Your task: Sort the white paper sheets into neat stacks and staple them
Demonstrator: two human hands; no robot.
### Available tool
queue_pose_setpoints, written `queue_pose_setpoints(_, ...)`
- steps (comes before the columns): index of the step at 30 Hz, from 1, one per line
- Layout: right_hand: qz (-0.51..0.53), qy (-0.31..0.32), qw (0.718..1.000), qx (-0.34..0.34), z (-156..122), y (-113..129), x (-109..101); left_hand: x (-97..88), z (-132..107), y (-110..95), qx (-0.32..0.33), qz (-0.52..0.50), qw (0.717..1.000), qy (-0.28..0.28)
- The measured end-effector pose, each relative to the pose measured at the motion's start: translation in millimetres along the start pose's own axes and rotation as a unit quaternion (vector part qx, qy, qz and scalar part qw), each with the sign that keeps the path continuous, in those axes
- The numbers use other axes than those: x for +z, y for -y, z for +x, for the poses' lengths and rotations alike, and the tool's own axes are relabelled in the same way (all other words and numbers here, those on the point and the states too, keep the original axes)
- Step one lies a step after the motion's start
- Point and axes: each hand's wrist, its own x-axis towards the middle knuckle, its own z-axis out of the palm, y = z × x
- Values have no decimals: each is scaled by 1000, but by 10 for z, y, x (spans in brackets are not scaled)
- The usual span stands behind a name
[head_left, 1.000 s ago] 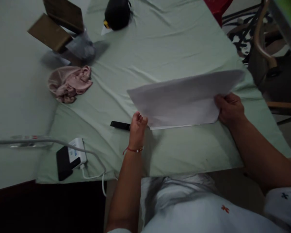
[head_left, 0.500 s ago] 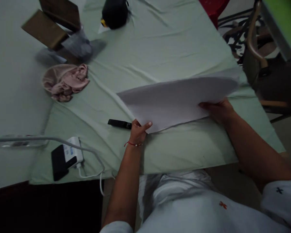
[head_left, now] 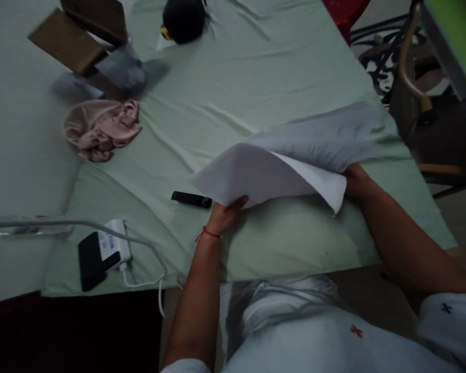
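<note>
Bench point(head_left: 287, 67), one, under loosely creased pale green cloth. Printed sheet point(head_left: 318, 140), one, lying toward the bench's right side; dark marks too blurred for me to read from here. Plain white paper point(head_left: 252, 176), overlapping the printed sheet's near left part, bowed up, near right corner curled over; whether the two are joined I cannot tell. Right hand point(head_left: 358, 182), beside that curl, at the printed sheet's near edge; fingers hidden, so I cannot tell how far its grip is closed or on what. Left hand point(head_left: 226, 214), grip closed in a pinch on the paper's near left edge, thumb on top, fingers out of sight. Slim black device point(head_left: 191, 199), just beside the left hand. Handling note, my judgement: I would keep the left pinch light, let the bow relax before pressing, and ease the curled corner open, lest it crease.
</note>
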Motion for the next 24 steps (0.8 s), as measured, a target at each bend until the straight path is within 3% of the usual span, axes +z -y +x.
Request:
queue_pose_setpoints(3,40,25,999,20,33,-58,13,10,-27,-122,-55,-39,997,21)
queue_pose_setpoints(7,73,-47,994,62,23,-117,0,68,-101,-287,-188,-160,964,99)
queue_pose_setpoints(10,71,-73,993,60,13,-115,-7,152,-142,-343,-244,-201,944,95)
queue_pose_setpoints(19,59,-128,988,58,39,11,71,267,-221,-362,-252,-209,944,32)
queue_pose_setpoints(24,47,-115,990,71,31,51,88,250,-277,-320,-246,-207,947,18)
